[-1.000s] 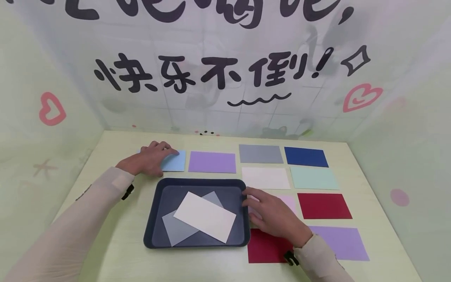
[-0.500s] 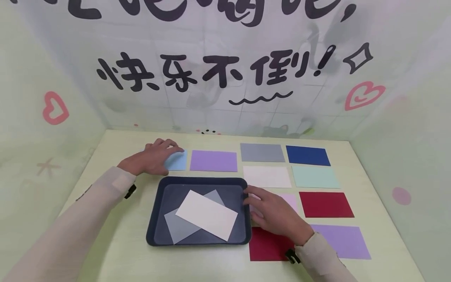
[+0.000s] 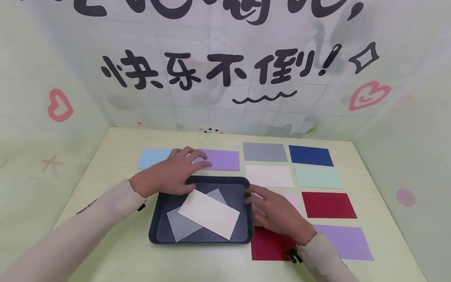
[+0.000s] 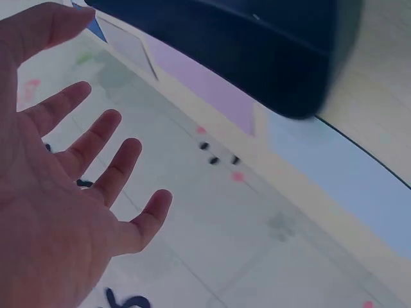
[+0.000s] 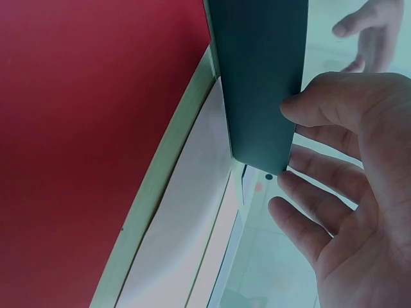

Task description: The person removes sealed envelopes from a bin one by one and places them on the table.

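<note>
A dark blue tray [image 3: 156,219] lies on the table with a white card [image 3: 211,214] crossed over a grey card [image 3: 179,225] in it. My left hand [image 3: 172,172] spreads over the tray's far left corner, thumb by the rim and fingertips over a purple card [image 3: 227,159]. In the left wrist view its palm holds nothing and the fingers stand apart. My right hand [image 3: 278,213] holds the tray's right wall; in the right wrist view the thumb [image 5: 308,106] lies against the outer wall and the fingers reach past the rim.
Left of the purple card lies a light blue card [image 3: 151,156], partly covered by my left hand. Right of the tray several cards lie in rows, among them grey [image 3: 265,152], dark blue [image 3: 310,155], mint [image 3: 317,177] and red [image 3: 329,204]. A wall with lettering stands behind.
My left hand has moved right from the light blue card to the purple card and the tray's corner. The right hand stays at the tray's right wall. The view shifts slightly.
</note>
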### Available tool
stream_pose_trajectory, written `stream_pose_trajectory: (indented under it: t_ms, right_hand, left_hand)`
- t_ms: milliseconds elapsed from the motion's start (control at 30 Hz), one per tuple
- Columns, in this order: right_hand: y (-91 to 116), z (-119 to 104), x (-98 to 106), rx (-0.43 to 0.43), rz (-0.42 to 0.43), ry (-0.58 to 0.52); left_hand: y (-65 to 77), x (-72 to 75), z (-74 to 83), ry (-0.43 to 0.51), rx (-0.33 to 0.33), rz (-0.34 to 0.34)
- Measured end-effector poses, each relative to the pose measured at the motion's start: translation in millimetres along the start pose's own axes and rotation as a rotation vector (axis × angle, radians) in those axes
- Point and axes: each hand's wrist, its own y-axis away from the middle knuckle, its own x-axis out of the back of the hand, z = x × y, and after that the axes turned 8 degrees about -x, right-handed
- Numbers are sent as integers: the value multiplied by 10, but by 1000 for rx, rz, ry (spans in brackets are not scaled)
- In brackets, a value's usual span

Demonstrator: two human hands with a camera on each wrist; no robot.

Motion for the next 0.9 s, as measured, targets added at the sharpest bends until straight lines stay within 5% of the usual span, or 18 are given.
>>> stream_pose_trajectory:
  t_ms: [167, 433, 900]
  right_hand:
    - [-1, 5, -8, -5, -7, 2]
    - [-1, 2, -9, -14, -8, 2]
    - [3, -12, -6, -34, -24, 3]
  left_hand:
    - [-62, -23, 308, -74, -97, -18]
    - [-133, -201, 678, -61, -145, -200]
    - [-128, -503, 812, -134, -169, -296]
